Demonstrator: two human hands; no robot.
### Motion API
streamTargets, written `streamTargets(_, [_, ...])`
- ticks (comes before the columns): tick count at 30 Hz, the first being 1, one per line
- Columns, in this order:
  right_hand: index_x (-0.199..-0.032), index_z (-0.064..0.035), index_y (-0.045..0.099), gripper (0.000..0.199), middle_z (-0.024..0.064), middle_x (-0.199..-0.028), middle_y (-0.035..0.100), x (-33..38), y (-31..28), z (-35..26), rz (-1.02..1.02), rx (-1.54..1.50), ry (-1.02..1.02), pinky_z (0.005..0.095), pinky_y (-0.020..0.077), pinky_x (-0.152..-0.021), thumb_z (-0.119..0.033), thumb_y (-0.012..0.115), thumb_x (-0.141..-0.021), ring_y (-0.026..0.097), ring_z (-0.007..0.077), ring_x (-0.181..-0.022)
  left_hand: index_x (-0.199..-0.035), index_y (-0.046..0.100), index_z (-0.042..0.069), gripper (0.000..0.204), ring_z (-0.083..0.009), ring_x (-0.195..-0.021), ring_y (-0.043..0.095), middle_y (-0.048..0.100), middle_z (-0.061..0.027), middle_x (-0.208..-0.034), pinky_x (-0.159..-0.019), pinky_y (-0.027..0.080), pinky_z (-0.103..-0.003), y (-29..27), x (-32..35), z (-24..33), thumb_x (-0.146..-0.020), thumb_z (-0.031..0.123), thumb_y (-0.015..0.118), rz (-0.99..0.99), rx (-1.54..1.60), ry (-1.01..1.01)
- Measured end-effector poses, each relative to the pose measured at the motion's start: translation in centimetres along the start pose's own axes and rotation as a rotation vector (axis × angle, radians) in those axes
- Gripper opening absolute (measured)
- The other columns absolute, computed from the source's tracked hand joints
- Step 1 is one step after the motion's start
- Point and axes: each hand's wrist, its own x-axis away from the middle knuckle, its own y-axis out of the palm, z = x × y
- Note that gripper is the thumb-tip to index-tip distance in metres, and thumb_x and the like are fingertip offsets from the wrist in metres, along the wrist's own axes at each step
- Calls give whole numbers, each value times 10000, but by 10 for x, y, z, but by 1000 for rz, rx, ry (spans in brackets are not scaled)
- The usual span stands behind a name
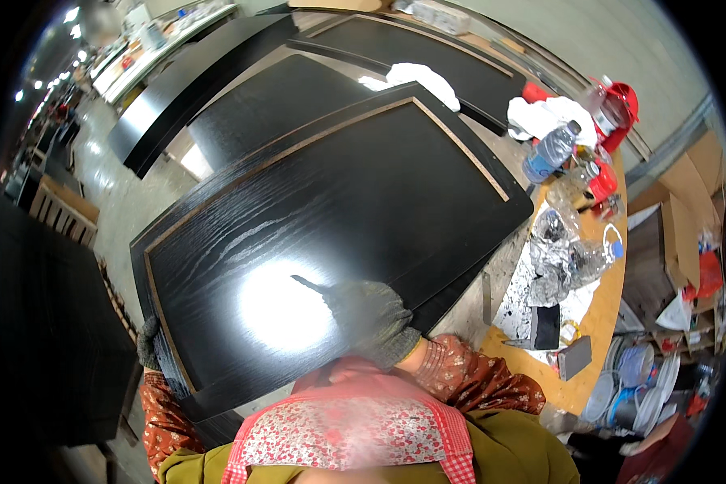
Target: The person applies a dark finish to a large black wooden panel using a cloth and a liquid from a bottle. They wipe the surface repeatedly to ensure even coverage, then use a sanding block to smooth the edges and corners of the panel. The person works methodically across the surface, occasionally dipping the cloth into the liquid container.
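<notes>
A large black wood-grain panel with a thin brown inlaid strip lies in front of me, tilted across the view. My left hand, in a dark grey glove, is closed round its near left edge. Over the panel's near side is my right hand, also gloved and smeared by motion. A thin dark tip sticks out to its left; whether it is a finger or a held tool, I cannot tell. Bright glare on the panel lies beside this hand.
More black panels lie beyond, with a white cloth on them. At right, a wooden bench bears plastic bottles, a stained white sheet, and a grey block. Dark stacked boards stand at left.
</notes>
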Motion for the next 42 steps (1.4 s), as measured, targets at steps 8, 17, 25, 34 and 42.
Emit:
streamTargets(8, [-977, -78, 635, 151, 109, -840, 632, 2, 2, -15, 13, 88, 66, 416, 483, -621, -186, 595, -879, 604, 297, -697, -1139, 648, -2, 282, -287, -986, 671, 672, -167, -1120, -865, 574, -395, -107, -40, 19, -954, 173, 527, -125, -105, 36])
streamTargets(17, [-976, -55, 600, 185, 156, -767, 655, -37, 11, -54, -205, -80, 93, 465, 507, -656, -225, 542, -931, 647, 334, -699, -1164, 648, 22, 366, -235, -907, 673, 688, -114, -1062, -801, 556, -352, -32, -80, 82, -923, 296, 616, 273, -517, -72])
streamTargets(25, [-992, -7, 587, 199, 164, -782, 645, -39, 16, -55, -176, -139, 159, 469, 488, -657, -190, 548, -923, 637, 335, -732, -1228, 626, 41, 395, -195, -1120, 567, 639, -60, -1189, -996, 425, -334, -131, -213, 106, -922, 291, 619, 43, -891, 97])
streamTargets(34, [-1055, -3, 558, 261, 134, -656, 596, -71, 33, -37, 84, 143, 158, 420, 471, -509, -236, 481, -968, 570, 283, -513, -1278, 576, 56, 496, -182, -969, 591, 640, -67, -1122, -853, 484, -322, 54, -308, 117, -865, 303, 696, -93, -983, -105])
streamTargets(42, [-1040, -91, 547, 223, 103, -786, 618, -36, 6, -27, 361, -382, 354, 398, 497, -624, -300, 529, -967, 622, 258, -677, -1388, 449, -4, 602, -360, -1293, 459, 507, -198, -1377, -1108, 315, -450, 226, -165, 37, -886, 260, 651, -558, -1702, 738])
